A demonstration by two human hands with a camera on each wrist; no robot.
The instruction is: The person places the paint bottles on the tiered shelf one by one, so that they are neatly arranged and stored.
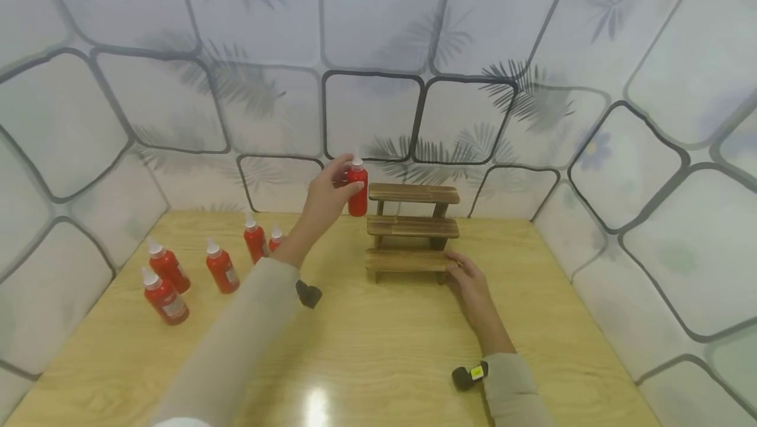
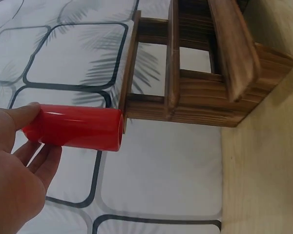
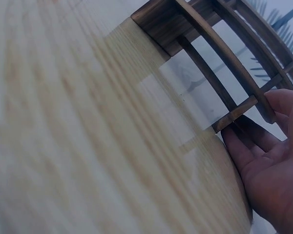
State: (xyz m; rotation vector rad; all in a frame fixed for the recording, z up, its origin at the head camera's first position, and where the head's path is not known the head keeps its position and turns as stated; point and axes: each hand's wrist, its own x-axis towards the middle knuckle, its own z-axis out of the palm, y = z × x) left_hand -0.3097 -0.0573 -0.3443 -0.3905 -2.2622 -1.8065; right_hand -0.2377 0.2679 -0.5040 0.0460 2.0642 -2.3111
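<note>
My left hand (image 1: 328,192) grips a red squeeze bottle (image 1: 357,194) with a white nozzle, thumb on one side and fingers on the other. The bottle is upright in the air, just left of the top step of a brown wooden three-step stand (image 1: 412,226). In the left wrist view the red bottle (image 2: 83,127) has its base close by the edge of the wooden stand (image 2: 200,100). My right hand (image 1: 471,284) holds the right end of the lowest step. The right wrist view shows the thumb of that hand (image 3: 278,161) on the step, with fingers below.
Several more red bottles stand on the left of the light wooden table (image 1: 378,341), among them a front one (image 1: 168,302) and one (image 1: 276,238) partly hidden behind my left arm. A patterned wall covering (image 1: 378,112) rises behind the stand and along both sides.
</note>
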